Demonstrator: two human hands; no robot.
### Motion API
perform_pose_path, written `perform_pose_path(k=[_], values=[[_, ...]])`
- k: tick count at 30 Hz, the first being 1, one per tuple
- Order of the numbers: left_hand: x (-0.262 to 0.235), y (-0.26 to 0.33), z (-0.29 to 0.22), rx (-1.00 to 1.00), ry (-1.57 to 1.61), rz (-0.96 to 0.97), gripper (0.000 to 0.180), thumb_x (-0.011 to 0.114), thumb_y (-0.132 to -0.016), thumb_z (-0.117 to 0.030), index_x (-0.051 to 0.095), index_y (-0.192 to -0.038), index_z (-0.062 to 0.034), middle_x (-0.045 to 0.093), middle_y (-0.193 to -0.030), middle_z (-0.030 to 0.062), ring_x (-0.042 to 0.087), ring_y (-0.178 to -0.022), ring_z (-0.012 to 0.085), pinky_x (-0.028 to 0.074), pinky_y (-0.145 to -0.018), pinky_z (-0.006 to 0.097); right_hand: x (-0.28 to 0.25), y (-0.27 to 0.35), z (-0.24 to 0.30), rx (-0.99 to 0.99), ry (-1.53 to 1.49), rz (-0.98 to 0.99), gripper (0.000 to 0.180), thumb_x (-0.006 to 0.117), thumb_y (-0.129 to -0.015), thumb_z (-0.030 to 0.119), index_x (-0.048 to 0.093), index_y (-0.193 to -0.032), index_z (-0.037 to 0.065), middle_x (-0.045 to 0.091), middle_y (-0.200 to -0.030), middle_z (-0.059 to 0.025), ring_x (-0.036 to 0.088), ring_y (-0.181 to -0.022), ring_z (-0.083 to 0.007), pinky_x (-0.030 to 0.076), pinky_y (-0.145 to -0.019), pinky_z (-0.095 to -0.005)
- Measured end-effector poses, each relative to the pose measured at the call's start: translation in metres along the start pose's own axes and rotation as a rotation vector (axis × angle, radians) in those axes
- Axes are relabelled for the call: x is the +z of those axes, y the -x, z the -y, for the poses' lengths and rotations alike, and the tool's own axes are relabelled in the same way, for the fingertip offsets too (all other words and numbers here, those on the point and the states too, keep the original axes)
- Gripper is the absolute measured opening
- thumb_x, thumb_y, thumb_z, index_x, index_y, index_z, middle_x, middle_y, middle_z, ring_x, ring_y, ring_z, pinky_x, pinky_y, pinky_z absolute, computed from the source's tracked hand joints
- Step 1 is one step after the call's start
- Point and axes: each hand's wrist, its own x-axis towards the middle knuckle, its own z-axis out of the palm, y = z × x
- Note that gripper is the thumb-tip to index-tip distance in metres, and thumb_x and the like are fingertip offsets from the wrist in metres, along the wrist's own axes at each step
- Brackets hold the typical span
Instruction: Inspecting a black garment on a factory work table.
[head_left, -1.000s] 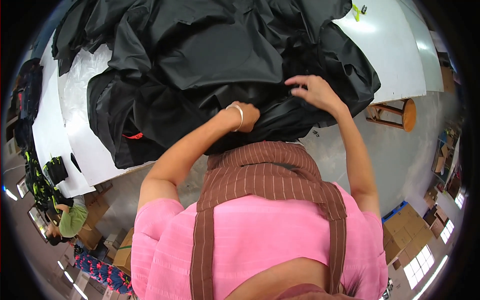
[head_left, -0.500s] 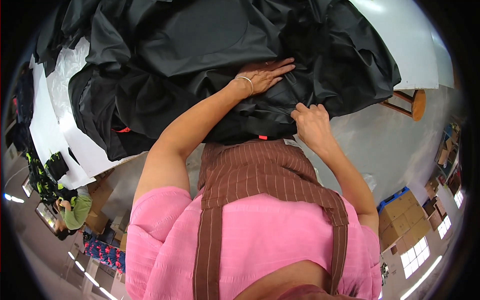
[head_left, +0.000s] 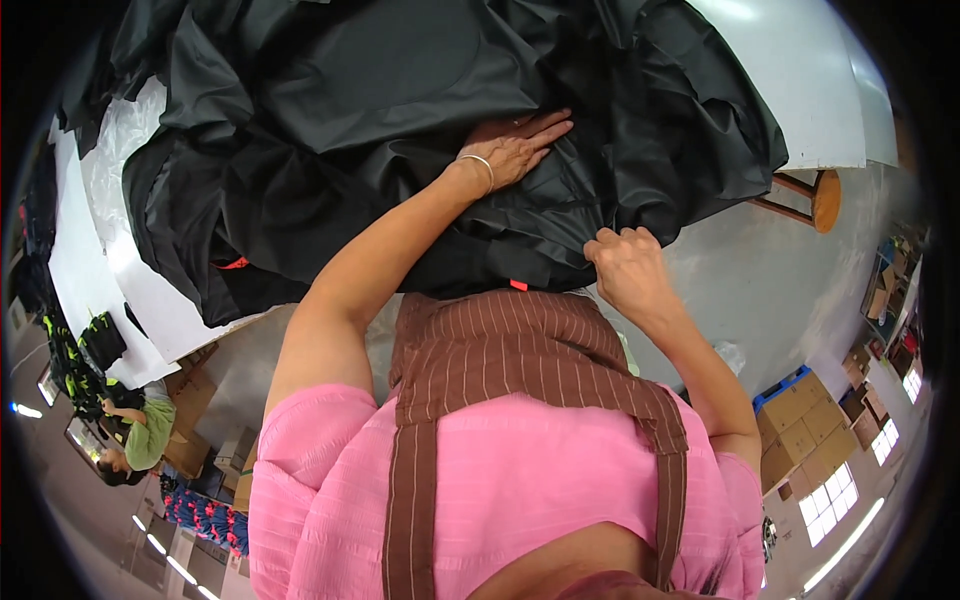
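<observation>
A large piece of shiny black fabric [head_left: 390,60] lies heaped in folds over the white table. My left hand [head_left: 508,150] rests flat on it, fingers stretched out to the right, with a bangle at the wrist. At the near edge of the cloth, my right hand [head_left: 628,262] has its fingers curled closed on the fabric, and creases run from there toward the left hand. Small red tabs [head_left: 518,285] show along the near edge and farther left. Whether the cloth is a garment or a cover I cannot tell.
The white table [head_left: 815,90] shows at the right, beside a wooden stool [head_left: 824,202]. Clear plastic film [head_left: 120,160] lies at the left. Cardboard boxes [head_left: 805,420] stand at the lower right. A person in green [head_left: 150,435] handles dark clothing at the far left.
My right hand has pulled the gripped fabric slightly nearer, drawing the creases tighter. My left hand stays flat on the cloth. The whole view has shifted a little.
</observation>
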Motion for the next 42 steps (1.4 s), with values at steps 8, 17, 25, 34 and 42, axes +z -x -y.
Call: perform_pose_path(k=[8, 17, 25, 34, 42], values=[[0.005, 0.004, -0.001, -0.017, -0.090, -0.102, 0.053, 0.034, -0.098, -0.033, 0.015, -0.147, -0.0296, 0.016, -0.152, -0.0128, 0.048, -0.120, 0.0118, 0.045, -0.094, 0.030, -0.014, 0.009, 0.004, -0.044, 0.034, 0.047, 0.005, 0.059, -0.067, 0.002, 0.061, -0.068, 0.007, 0.055, -0.070, -0.0075, 0.055, -0.064, -0.0238, 0.042, -0.064, -0.0350], [-0.018, -0.024, -0.054, 0.175, 0.295, -0.348, 0.019, 0.061, -0.071, -0.012, 0.065, -0.089, -0.0061, 0.063, -0.097, 0.0081, 0.058, -0.102, 0.0248, 0.046, -0.090, 0.033, -0.004, -0.003, 0.003, -0.053, 0.045, 0.090, 0.008, 0.058, -0.065, 0.004, 0.065, -0.069, 0.006, 0.060, -0.073, -0.0099, 0.060, -0.068, -0.0255, 0.044, -0.065, -0.0366], [0.023, -0.035, -0.074, 0.053, 0.163, 0.089, 0.053, 0.059, -0.085, -0.038, 0.050, -0.131, -0.0135, 0.042, -0.142, 0.0001, 0.026, -0.138, 0.0208, 0.022, -0.110, 0.048, -0.047, -0.027, 0.000, 0.052, -0.069, 0.304, 0.015, 0.065, -0.074, 0.010, 0.071, -0.087, 0.006, 0.066, -0.089, -0.0134, 0.064, -0.083, -0.0301, 0.049, -0.074, -0.0388], [0.030, -0.043, -0.085, -0.279, 0.778, -0.265, 0.039, 0.035, -0.096, -0.021, 0.047, -0.131, -0.0080, 0.048, -0.136, 0.0080, 0.040, -0.129, 0.0226, 0.022, -0.112, 0.036, 0.009, -0.122, -0.016, 0.406, -1.783, -0.256, 0.021, 0.069, -0.083, 0.016, 0.068, -0.097, 0.000, 0.065, -0.089, -0.0025, 0.059, -0.079, -0.0085, 0.046, -0.072, -0.0214], [0.016, -0.031, -0.076, -0.073, 0.154, 0.042, 0.068, 0.061, -0.084, -0.035, 0.031, -0.143, -0.0189, 0.023, -0.152, -0.0071, 0.013, -0.142, 0.0175, 0.014, -0.113, 0.051, 0.030, -0.054, -0.103, 0.481, -0.979, -0.344, 0.020, 0.065, -0.084, 0.016, 0.062, -0.098, 0.003, 0.062, -0.092, -0.0037, 0.056, -0.088, -0.0110, 0.042, -0.080, -0.0223]])
